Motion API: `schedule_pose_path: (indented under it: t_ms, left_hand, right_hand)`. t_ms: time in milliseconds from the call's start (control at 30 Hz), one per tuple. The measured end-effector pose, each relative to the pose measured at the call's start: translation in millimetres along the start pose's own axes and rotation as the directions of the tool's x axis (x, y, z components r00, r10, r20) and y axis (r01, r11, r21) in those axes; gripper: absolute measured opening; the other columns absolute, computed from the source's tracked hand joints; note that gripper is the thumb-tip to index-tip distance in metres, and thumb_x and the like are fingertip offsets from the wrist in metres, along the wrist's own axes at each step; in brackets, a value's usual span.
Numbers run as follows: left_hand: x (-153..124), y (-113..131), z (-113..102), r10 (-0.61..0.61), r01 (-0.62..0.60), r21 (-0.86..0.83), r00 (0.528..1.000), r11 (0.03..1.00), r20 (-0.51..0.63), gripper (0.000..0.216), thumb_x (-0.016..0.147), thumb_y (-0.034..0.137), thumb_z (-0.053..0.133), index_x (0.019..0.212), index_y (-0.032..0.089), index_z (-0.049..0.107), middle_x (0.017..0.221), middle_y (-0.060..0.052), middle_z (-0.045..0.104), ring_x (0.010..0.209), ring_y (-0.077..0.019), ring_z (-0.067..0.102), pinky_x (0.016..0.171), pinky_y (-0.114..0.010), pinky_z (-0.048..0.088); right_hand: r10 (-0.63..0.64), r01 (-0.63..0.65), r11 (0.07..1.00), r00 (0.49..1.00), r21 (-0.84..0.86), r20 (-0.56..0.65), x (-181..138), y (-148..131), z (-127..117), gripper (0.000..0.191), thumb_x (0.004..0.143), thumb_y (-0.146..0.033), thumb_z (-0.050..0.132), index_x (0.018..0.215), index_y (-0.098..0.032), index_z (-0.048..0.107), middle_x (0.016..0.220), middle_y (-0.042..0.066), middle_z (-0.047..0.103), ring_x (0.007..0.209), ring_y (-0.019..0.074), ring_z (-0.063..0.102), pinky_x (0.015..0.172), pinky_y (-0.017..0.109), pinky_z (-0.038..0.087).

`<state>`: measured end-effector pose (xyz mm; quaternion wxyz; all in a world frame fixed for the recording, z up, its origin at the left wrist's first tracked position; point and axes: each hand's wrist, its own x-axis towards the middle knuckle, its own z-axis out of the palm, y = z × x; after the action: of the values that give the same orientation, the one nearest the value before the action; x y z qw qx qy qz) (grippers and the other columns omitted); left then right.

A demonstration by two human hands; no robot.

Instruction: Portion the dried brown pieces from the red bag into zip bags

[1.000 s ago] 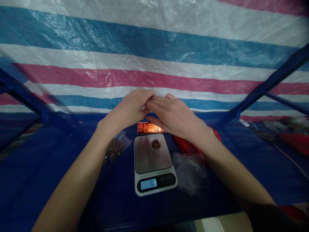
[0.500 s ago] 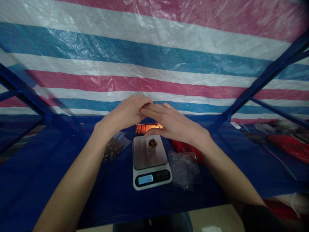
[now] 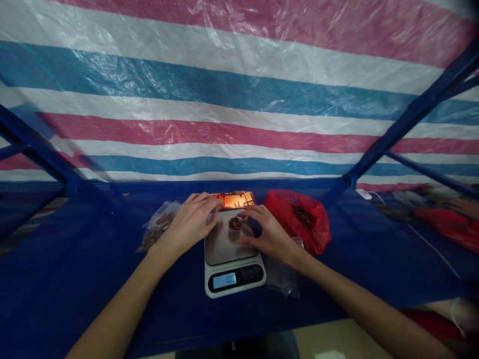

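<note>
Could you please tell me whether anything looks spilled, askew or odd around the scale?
Nothing looks spilled or tipped there: the small filled cup stands upright on the scale. The one oddity is the lit screen just behind the scale, showing an orange scene that seems unrelated to weighing.

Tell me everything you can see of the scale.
The scale has a white body, a silvery, metal-looking plate and a black front panel with a lit screen reading 10.0. It lies flat on the blue table, a small cup of brown pieces on its plate. The left hand hides its far left corner; touch is unclear.
</note>
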<state>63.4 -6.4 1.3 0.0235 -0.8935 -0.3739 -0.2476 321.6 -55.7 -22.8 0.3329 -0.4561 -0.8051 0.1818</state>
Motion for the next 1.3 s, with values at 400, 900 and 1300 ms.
schedule_pose_path:
  t_ms: [400, 900, 1300]
  left_hand:
    - [-3.2, 8.9, 2.6, -0.150, 0.146, -0.118, 0.988, 0.982, -0.024, 0.011, 0.093, 0.014, 0.064, 0.099, 0.021, 0.069, 0.107, -0.007, 0.077, 0.117, -0.0273, 0.068, 0.098, -0.044, 0.050]
    - [-0.5, 16.2, -1.0, -0.232, 0.232, -0.151, 0.973, 0.961, 0.017, 0.029, 0.076, 0.007, 0.072, 0.102, 0.020, 0.074, 0.114, -0.010, 0.076, 0.113, -0.0310, 0.068, 0.097, -0.047, 0.053]
    - [-2.4, 15.5, -0.7, -0.261, 0.260, -0.131, 0.965, 0.957, 0.004, 0.024, 0.080, 0.011, 0.071, 0.101, 0.020, 0.075, 0.112, -0.011, 0.075, 0.108, -0.0310, 0.070, 0.097, -0.048, 0.055]
  right_hand:
    - [0.005, -0.004, 1.000, 0.999, 0.021, -0.050, 5.8, -10.5, 10.9, 0.034, 0.077, -0.019, 0.092, 0.105, -0.020, 0.074, 0.116, 0.010, 0.074, 0.111, 0.0301, 0.066, 0.096, 0.049, 0.057]
    - [0.111, -0.086, 0.904, 0.993, 0.419, -0.036, 25.3, -31.7, 15.4, 0.024, 0.082, -0.024, 0.083, 0.105, -0.019, 0.077, 0.104, 0.006, 0.081, 0.088, 0.0200, 0.073, 0.069, 0.030, 0.053]
    - [0.098, -0.060, 0.922, 0.992, 0.382, -0.081, 31.6, -33.3, 17.7, 0.024, 0.077, -0.025, 0.084, 0.091, -0.020, 0.066, 0.089, 0.001, 0.074, 0.078, 0.0175, 0.066, 0.071, 0.031, 0.052]
